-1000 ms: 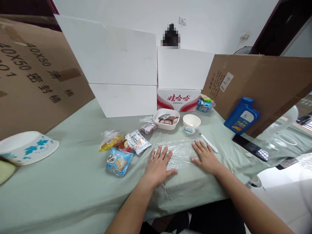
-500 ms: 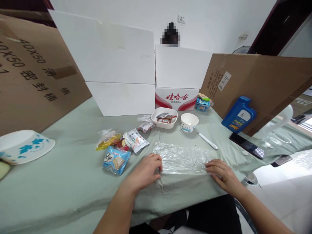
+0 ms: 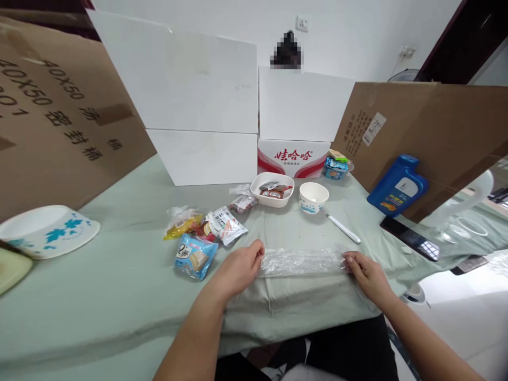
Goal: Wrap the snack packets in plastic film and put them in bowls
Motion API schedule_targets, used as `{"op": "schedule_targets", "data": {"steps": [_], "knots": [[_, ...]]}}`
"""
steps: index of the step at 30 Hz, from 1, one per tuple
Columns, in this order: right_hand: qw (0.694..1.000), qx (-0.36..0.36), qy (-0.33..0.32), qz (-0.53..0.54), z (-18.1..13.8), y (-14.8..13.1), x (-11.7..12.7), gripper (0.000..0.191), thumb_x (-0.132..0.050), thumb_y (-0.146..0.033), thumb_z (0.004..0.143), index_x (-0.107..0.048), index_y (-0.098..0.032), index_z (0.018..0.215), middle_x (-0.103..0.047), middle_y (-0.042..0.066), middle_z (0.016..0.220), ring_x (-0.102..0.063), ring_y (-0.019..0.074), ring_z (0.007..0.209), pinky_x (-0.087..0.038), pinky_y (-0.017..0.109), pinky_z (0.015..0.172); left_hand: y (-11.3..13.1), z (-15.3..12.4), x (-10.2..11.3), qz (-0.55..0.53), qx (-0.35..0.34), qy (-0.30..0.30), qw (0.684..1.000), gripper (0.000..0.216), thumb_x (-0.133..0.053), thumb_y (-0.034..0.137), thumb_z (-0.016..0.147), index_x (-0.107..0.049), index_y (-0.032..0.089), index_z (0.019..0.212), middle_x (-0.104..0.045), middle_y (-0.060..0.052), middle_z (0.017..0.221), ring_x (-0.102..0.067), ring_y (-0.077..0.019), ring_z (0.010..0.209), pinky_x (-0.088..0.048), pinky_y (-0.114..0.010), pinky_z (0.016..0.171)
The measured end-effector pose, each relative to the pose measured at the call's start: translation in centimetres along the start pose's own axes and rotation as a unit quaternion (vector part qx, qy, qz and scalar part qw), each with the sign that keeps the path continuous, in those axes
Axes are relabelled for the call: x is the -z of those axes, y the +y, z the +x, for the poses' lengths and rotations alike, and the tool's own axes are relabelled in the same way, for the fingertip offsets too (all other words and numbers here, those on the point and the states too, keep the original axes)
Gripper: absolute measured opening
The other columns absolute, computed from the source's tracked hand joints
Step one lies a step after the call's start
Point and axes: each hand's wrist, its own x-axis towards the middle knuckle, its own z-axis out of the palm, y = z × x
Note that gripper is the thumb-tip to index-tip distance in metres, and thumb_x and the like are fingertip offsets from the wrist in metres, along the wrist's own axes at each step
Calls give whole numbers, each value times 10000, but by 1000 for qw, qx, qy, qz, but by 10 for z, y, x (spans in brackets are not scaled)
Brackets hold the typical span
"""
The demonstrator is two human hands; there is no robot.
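A clear, crinkled plastic bag point(image 3: 304, 263) stretches as a narrow strip between my two hands, near the table's front edge. My left hand point(image 3: 246, 267) pinches its left end between thumb and fingers. At the right end, my right hand point(image 3: 367, 275) grips the plastic the same way. Left of my left hand lies a blue snack packet point(image 3: 195, 256). Behind it are a white-and-red sachet point(image 3: 226, 225) and a yellow packet point(image 3: 182, 226). A white utility knife point(image 3: 343, 229) rests beyond my right hand.
A white tray point(image 3: 257, 185) holding packets and a paper cup point(image 3: 314, 197) stand at the back. To the right are a blue bottle point(image 3: 399, 185) and a phone point(image 3: 409, 238). A leaf-patterned bowl point(image 3: 50, 233) sits far left. Cardboard point(image 3: 67, 116) and white panels point(image 3: 202, 159) enclose the table.
The plastic went from a wide flat sheet to a narrower strip. Both hands, earlier resting at its sides, now pinch its ends. The view has shifted slightly.
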Motion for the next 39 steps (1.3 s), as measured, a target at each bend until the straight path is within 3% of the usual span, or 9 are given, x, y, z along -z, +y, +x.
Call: {"op": "schedule_targets", "data": {"steps": [10,15,17,22,27,29,33,36,39], "knots": [[964,-12,80,-254,14,-8,-23,249,-444,-352,927,-645,-206,917,-680,61,905,-636,222,739,-485,343,665,4,27,-23,195,128,43,971,168,-467,302,941,-569,191,1015,-695,-88,905,-664,-253,864,-428,-313,681],[954,98,173,-224,13,-17,-13,296,-466,-351,927,-614,-159,1098,-633,147,1092,-565,300,1066,-434,462,925,16,17,-26,192,142,181,954,214,-454,306,942,-573,168,1054,-629,-111,1045,-631,-252,900,-452,-326,735],[955,164,130,-208,10,-30,-14,373,-462,-371,935,-556,-175,1238,-579,156,1256,-479,311,1228,-342,513,1033,26,13,-33,165,76,196,964,219,-417,286,956,-588,183,1044,-611,-99,1056,-612,-241,916,-453,-326,767],[936,262,-93,-216,6,-53,-33,781,-468,-673,851,-333,-218,1472,-386,136,1498,-267,355,1402,-200,574,1107,42,13,-53,158,-26,98,982,209,-502,248,910,-616,204,1079,-605,-89,1025,-551,-256,981,-448,-350,816],[941,210,-105,-242,-2,-26,-27,899,-546,-697,788,-291,-196,1490,-363,146,1508,-301,381,1384,-272,611,1058,27,21,-54,197,-16,111,974,321,-539,268,884,-590,224,1198,-591,-111,1108,-500,-295,1052,-415,-408,866],[946,200,-71,-245,-11,-7,-14,811,-596,-598,809,-333,-205,1468,-409,142,1482,-358,371,1355,-319,603,1030,20,24,-52,191,-16,119,974,340,-513,239,895,-573,229,1229,-592,-114,1165,-501,-294,1087,-395,-429,911],[951,247,4,-185,-33,13,11,307,-545,-262,887,-601,-252,1189,-629,86,1261,-527,285,1218,-434,490,957,25,24,-54,175,-22,134,975,363,-431,159,921,-563,187,1259,-545,-143,1316,-450,-317,1231,-330,-482,1023],[952,271,54,-135,-45,0,24,195,-551,-164,846,-637,-256,994,-673,79,1155,-563,291,1162,-466,479,910,47,16,-60,149,-24,135,979,348,-421,202,936,-577,169,1245,-545,-146,1310,-458,-328,1212,-375,-478,990],[949,303,26,-82,-46,-32,37,214,-556,-130,809,-602,-262,971,-691,73,1080,-570,300,1151,-467,492,908,67,4,-67,85,-83,64,991,353,-452,301,944,-564,200,1263,-579,-120,1254,-498,-300,1161,-415,-458,962]]}}
